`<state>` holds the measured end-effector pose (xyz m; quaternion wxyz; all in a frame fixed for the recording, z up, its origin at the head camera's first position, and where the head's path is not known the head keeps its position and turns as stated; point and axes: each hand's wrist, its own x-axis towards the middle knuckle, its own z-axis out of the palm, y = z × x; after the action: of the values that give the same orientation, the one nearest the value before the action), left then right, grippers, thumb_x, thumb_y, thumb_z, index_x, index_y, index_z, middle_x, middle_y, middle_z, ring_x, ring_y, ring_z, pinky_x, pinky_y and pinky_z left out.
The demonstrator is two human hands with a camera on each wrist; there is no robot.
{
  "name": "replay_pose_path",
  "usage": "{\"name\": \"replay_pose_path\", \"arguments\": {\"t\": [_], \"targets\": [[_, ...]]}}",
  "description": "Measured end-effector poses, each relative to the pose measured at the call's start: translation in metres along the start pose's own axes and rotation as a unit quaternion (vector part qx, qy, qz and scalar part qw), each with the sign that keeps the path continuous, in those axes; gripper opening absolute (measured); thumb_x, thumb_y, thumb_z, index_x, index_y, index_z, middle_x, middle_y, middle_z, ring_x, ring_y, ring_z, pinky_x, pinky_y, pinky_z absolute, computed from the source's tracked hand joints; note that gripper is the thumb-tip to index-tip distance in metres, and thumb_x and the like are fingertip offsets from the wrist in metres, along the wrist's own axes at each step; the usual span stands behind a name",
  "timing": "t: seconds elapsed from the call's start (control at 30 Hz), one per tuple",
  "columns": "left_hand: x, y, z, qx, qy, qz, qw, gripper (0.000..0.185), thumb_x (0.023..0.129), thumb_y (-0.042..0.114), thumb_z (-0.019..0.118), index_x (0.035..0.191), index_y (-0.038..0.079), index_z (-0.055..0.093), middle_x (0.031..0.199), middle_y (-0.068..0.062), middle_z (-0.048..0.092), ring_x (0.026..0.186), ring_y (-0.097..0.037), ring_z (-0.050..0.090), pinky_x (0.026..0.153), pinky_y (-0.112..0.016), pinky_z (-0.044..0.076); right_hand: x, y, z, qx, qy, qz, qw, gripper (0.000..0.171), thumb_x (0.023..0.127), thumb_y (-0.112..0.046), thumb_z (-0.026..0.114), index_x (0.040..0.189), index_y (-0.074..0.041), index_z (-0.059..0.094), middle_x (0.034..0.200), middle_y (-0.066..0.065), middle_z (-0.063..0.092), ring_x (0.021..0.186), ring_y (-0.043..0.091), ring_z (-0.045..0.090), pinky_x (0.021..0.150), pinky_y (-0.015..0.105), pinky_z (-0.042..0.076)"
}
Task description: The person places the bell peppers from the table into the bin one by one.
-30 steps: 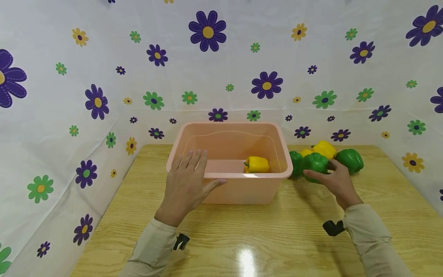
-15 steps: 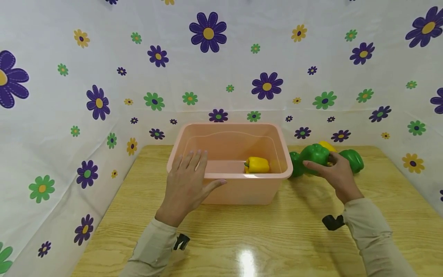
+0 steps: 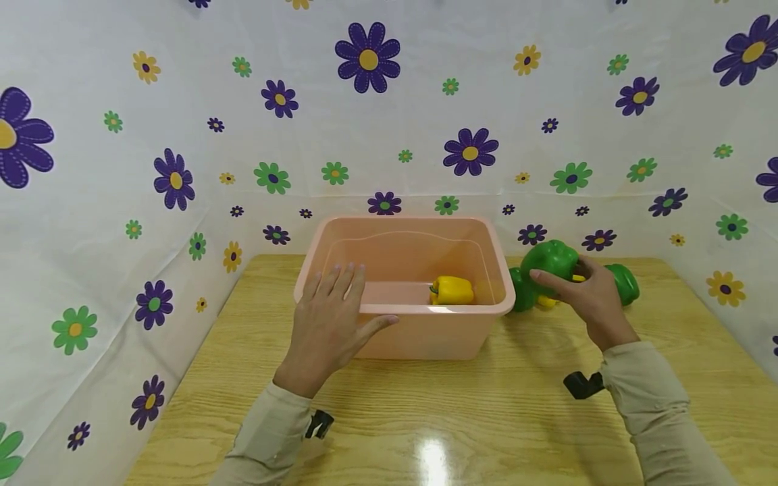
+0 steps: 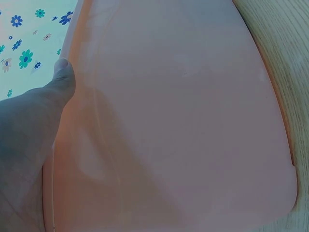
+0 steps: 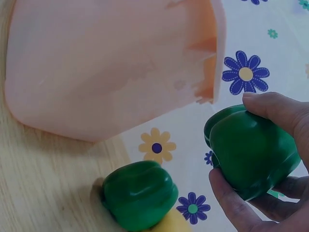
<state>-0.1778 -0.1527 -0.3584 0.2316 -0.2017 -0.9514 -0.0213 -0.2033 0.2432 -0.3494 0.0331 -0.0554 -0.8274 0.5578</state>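
In the head view, my right hand (image 3: 598,307) grips a green bell pepper (image 3: 549,264) above the other peppers, right of the pink bin (image 3: 425,335). The right wrist view has the thumb and fingers curled round this pepper (image 5: 253,147). My left hand (image 3: 328,324) lies over the bin's front rim at its left end, fingers straight. In the left wrist view its thumb (image 4: 63,79) rests along the rim. One yellow bell pepper (image 3: 452,290) lies inside the bin, at the right.
Another green pepper (image 3: 521,297) stands against the bin's right side. Behind the right hand are a green pepper (image 3: 626,285) and partly hidden yellow peppers (image 3: 547,302). The wooden table (image 3: 377,412) meets a flower-patterned sheet (image 3: 413,115) at the back and sides.
The right hand has lifted the green pepper up from the group and slightly left. The left hand stays on the bin rim. The yellow pepper in the bin has not moved.
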Motion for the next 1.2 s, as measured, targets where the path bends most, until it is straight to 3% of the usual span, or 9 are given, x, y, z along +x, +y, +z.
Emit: {"name": "replay_pose_path", "arguments": {"t": [0.27, 0.43, 0.87, 1.2], "targets": [[0.0, 0.0, 0.0, 0.0, -0.003, 0.0, 1.0, 0.096, 0.091, 0.075, 0.05, 0.152, 0.001, 0.044, 0.151, -0.018, 0.05, 0.14, -0.038, 0.044, 0.118, -0.056, 0.029, 0.002, -0.009, 0.003, -0.007, 0.013, -0.019, 1.0, 0.093, 0.089, -0.05, 0.076, 0.159, -0.008, 0.032, 0.146, 0.019, 0.044, 0.118, 0.025, 0.049, 0.09, 0.023, 0.055], [0.0, 0.0, 0.0, 0.001, 0.004, 0.002, 1.0, 0.096, 0.091, 0.075, 0.052, 0.151, 0.001, 0.045, 0.15, -0.019, 0.051, 0.14, -0.038, 0.045, 0.117, -0.056, 0.03, 0.002, -0.014, 0.005, 0.004, 0.018, -0.028, 0.999, 0.09, 0.089, -0.048, 0.076, 0.157, -0.006, 0.034, 0.142, 0.017, 0.045, 0.114, 0.02, 0.052, 0.082, 0.015, 0.052], [0.0, 0.0, 0.001, 0.004, 0.0, 0.0, 1.0, 0.096, 0.09, 0.075, 0.053, 0.151, 0.001, 0.045, 0.15, -0.019, 0.05, 0.14, -0.038, 0.044, 0.118, -0.057, 0.029, 0.002, -0.024, 0.01, 0.019, 0.024, -0.045, 0.999, 0.086, 0.09, -0.046, 0.076, 0.155, -0.007, 0.037, 0.135, 0.011, 0.048, 0.105, 0.014, 0.058, 0.081, 0.017, 0.054], [0.0, 0.0, 0.0, 0.003, 0.003, 0.0, 1.0, 0.097, 0.091, 0.077, 0.048, 0.151, 0.001, 0.045, 0.15, -0.019, 0.051, 0.14, -0.038, 0.045, 0.118, -0.057, 0.029, 0.002, -0.032, 0.013, 0.028, 0.022, -0.068, 0.997, 0.082, 0.09, -0.043, 0.077, 0.153, -0.006, 0.039, 0.134, 0.009, 0.05, 0.108, 0.017, 0.056, 0.081, 0.017, 0.055]]}}
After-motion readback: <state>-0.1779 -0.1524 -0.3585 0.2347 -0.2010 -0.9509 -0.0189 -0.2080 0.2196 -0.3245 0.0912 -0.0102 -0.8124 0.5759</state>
